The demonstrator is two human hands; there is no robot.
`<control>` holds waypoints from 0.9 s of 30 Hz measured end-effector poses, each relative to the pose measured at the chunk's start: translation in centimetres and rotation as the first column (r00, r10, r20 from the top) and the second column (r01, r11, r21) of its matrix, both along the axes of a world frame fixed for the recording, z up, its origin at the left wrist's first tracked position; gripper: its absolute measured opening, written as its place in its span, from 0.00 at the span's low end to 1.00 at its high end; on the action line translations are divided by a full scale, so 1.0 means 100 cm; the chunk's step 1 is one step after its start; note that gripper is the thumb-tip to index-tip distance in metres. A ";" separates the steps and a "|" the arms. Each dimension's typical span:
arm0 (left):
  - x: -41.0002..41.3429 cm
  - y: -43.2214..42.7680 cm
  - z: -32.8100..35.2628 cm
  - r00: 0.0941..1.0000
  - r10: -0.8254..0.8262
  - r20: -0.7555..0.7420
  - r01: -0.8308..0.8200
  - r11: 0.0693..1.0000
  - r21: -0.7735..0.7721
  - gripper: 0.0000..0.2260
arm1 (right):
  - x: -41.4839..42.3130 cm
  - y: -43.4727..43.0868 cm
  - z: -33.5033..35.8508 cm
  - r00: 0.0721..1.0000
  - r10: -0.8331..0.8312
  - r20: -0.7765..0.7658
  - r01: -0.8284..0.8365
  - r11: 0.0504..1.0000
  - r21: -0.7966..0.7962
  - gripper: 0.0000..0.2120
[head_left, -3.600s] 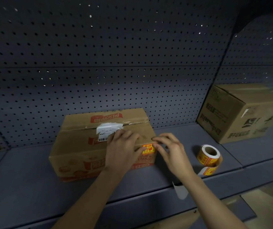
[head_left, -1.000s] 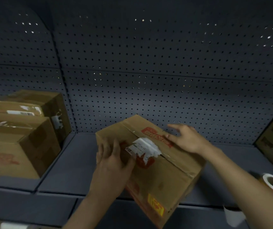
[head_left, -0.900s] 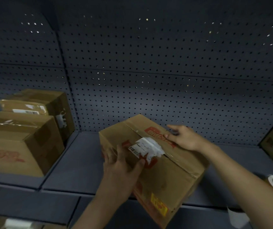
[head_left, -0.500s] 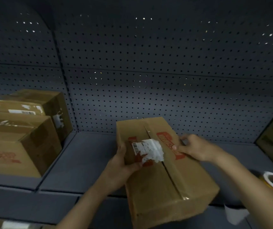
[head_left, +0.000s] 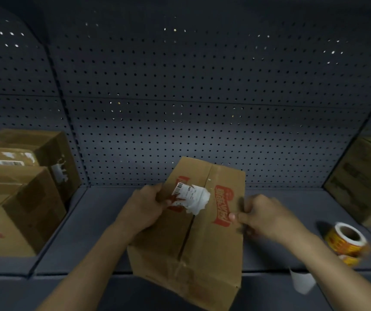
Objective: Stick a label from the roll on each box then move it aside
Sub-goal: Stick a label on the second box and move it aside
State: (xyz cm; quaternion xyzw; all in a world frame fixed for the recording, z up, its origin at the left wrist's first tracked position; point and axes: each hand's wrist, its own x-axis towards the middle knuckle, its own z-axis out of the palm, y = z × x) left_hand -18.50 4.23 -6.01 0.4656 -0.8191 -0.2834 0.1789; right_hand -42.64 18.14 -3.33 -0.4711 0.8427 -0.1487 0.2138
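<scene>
The cardboard box (head_left: 202, 232) lies lengthwise toward the camera, its near end jutting past the front edge of the shelf (head_left: 90, 232). The left hand (head_left: 144, 205) curls round the box's left top edge beside a torn white paper slip (head_left: 193, 198) (barcode showing). The right hand (head_left: 263, 216) clamps the box's right edge, thumb on top. The label roll (head_left: 346, 240) sits on the shelf to the box's right. Two more boxes (head_left: 11, 209) sit well to its left.

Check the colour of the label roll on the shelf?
The label roll is yellow-orange with red print and has a white core. It shows in the head view, slightly blurred.
</scene>
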 end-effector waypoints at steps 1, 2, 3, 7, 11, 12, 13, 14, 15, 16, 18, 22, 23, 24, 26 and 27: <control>0.000 0.006 0.000 0.999 0.039 0.005 -0.039 0.998 -0.053 0.15 | -0.007 -0.003 0.000 0.997 -0.002 -0.079 -0.001 0.999 -0.040 0.18; -0.001 0.013 0.001 0.997 0.076 0.005 -0.075 0.992 -0.105 0.15 | -0.014 -0.007 0.000 0.993 -0.007 -0.120 -0.006 0.994 -0.109 0.20; -0.001 0.022 0.002 0.995 0.096 0.004 -0.095 0.984 -0.148 0.15 | -0.021 -0.012 0.000 0.992 -0.009 -0.124 -0.016 0.981 -0.194 0.19; -0.010 0.062 0.006 0.993 0.094 0.078 -0.074 0.970 -0.230 0.23 | -0.042 -0.045 -0.003 0.986 0.114 -0.123 -0.148 0.937 -0.316 0.17; -0.018 0.085 0.005 0.947 0.076 0.312 -0.027 0.987 -0.158 0.41 | -0.050 -0.086 -0.011 0.975 0.172 -0.143 -0.202 0.952 -0.232 0.29; -0.020 0.090 0.005 0.941 0.079 0.330 -0.033 0.989 -0.145 0.44 | -0.051 -0.094 -0.012 0.972 0.187 -0.139 -0.212 0.958 -0.191 0.31; -0.022 0.096 0.005 0.936 0.082 0.341 -0.038 0.990 -0.134 0.47 | -0.051 -0.101 -0.013 0.969 0.208 -0.133 -0.227 0.962 -0.149 0.32; -0.024 0.101 0.004 0.931 0.082 0.355 -0.041 0.992 -0.123 0.48 | -0.051 -0.106 -0.013 0.966 0.230 -0.121 -0.243 0.964 -0.108 0.32; -0.025 0.105 0.003 0.923 0.079 0.377 -0.039 0.993 -0.115 0.49 | -0.050 -0.109 -0.012 0.962 0.250 -0.107 -0.259 0.963 -0.075 0.31; -0.026 0.107 0.002 0.913 0.075 0.402 -0.033 0.993 -0.111 0.50 | -0.050 -0.111 -0.012 0.961 0.261 -0.092 -0.266 0.962 -0.053 0.29; -0.025 0.105 0.000 0.894 0.053 0.446 -0.001 0.993 -0.115 0.53 | -0.053 -0.110 -0.011 0.963 0.255 -0.091 -0.260 0.965 -0.041 0.29; -0.011 0.086 0.002 0.874 -0.044 0.484 0.109 0.988 -0.107 0.49 | -0.068 -0.093 -0.009 0.963 0.215 -0.162 -0.218 0.976 -0.005 0.29; -0.007 0.080 0.005 0.866 -0.073 0.494 0.136 0.986 -0.093 0.47 | -0.071 -0.085 -0.009 0.959 0.207 -0.192 -0.208 0.978 0.013 0.29; -0.003 0.073 0.008 0.860 -0.097 0.501 0.158 0.984 -0.081 0.45 | -0.073 -0.077 -0.008 0.954 0.199 -0.226 -0.196 0.980 0.033 0.29; 0.003 0.059 0.015 0.858 -0.120 0.499 0.170 0.984 -0.056 0.41 | -0.074 -0.059 -0.005 0.945 0.186 -0.270 -0.180 0.983 0.048 0.29; 0.005 0.052 0.016 0.861 -0.120 0.494 0.160 0.986 -0.039 0.39 | -0.074 -0.051 -0.004 0.943 0.177 -0.281 -0.170 0.984 0.050 0.28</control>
